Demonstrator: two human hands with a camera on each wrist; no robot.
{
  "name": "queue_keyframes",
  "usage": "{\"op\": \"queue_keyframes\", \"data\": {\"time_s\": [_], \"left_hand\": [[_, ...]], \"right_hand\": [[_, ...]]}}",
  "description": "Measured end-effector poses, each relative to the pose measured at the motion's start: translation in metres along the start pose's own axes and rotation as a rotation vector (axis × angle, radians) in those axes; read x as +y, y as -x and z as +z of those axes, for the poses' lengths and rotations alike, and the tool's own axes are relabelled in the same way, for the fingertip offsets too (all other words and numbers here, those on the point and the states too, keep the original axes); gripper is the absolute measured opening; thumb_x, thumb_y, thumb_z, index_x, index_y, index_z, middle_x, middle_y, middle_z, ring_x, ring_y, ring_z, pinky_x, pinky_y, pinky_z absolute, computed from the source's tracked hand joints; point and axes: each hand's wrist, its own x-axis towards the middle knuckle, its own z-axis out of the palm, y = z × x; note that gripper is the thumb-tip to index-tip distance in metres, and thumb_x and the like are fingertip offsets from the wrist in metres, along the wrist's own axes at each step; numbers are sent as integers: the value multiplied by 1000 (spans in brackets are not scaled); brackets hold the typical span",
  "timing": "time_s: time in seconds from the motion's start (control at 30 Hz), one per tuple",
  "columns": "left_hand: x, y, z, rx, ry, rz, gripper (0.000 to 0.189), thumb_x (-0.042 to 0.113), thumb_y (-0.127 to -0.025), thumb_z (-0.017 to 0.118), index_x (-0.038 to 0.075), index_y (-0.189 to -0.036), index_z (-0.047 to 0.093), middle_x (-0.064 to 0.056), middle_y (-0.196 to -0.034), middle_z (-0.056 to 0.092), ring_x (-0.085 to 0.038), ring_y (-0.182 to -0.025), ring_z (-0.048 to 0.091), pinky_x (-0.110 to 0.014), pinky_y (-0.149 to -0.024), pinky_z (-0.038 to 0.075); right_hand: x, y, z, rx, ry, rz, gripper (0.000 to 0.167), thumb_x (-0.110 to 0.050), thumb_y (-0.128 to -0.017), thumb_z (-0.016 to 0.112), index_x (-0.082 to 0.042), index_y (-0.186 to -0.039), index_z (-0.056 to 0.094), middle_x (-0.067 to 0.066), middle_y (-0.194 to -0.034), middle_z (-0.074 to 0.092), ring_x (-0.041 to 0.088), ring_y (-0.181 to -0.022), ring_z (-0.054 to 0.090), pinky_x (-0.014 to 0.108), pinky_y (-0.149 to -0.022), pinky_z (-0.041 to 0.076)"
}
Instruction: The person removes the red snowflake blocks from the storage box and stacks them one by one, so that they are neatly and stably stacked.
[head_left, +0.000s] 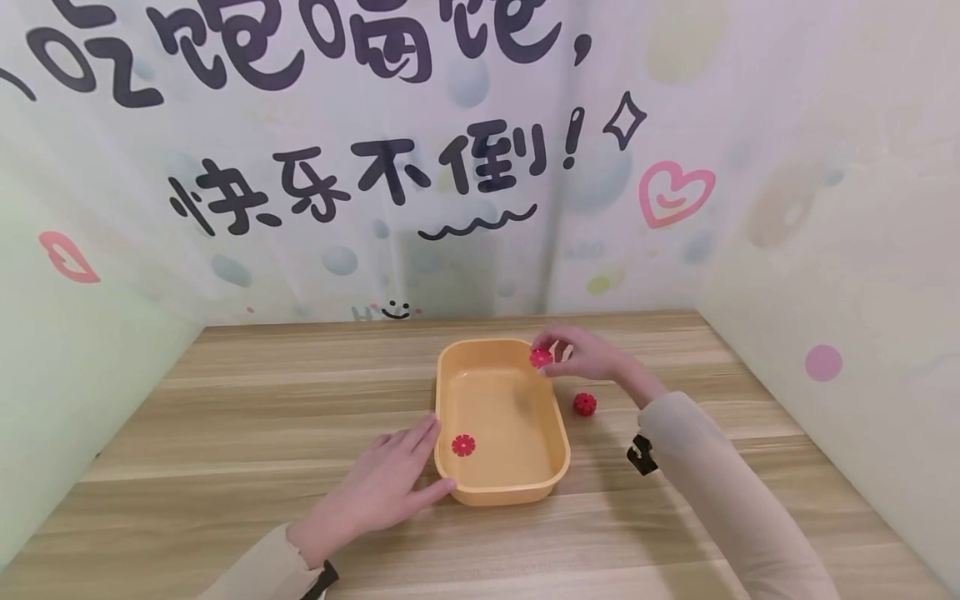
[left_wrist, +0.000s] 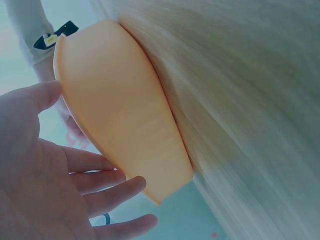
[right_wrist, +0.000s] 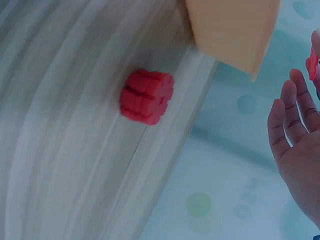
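Note:
A yellow-orange rectangular tray (head_left: 501,487) lies on the wooden table. My left hand (head_left: 378,479), fingers extended, touches its left rim; in the left wrist view that hand (left_wrist: 65,185) lies along the tray's outer side (left_wrist: 115,100). Above the tray's far right corner, my right hand (head_left: 581,354) pinches a red flower-shaped disc (head_left: 540,358) between thumb and finger. Only part of this disc (right_wrist: 313,64) shows at the right wrist view's edge. Inside the tray, near its front left, rests another red disc (head_left: 463,445). Right of the tray stands a small stack of red discs (head_left: 585,404).
The wooden table (head_left: 300,375) reaches back to a printed curtain (head_left: 480,258) with black lettering. Pale walls stand at the left and right (head_left: 847,275). Dark bands (head_left: 642,455) are worn at both wrists over light sleeves.

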Motion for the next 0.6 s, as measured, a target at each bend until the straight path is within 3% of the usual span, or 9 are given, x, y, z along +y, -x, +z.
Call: {"op": "queue_keyframes", "data": {"time_s": [0.2,0.4,0.6], "left_hand": [[0,0,-1,-7,10,-7,78,57,-84,41,-1,-134,32,-14,-139,29,-30,-119,37,-51,-90,32],[0,1,-1,-2,2,-4,77,57,-85,41,-1,-134,33,-14,-139,29,-29,-119,37,-51,-90,32],[-1,0,0,5,-9,4,77,57,-85,40,-2,-134,33,-14,-139,29,-29,-118,38,-50,-90,33]], "right_hand": [[9,18,-2,24,-14,48,33,-16,-75,70,-6,-104,58,1,-93,56,19,-82,51,35,-68,46],[20,34,-1,71,-24,42,34,-12,-75,71,-4,-105,58,5,-95,56,22,-84,51,33,-66,47],[33,47,1,60,-44,82,36,-15,-76,70,-3,-107,57,6,-97,56,24,-86,50,34,-66,46]]}}
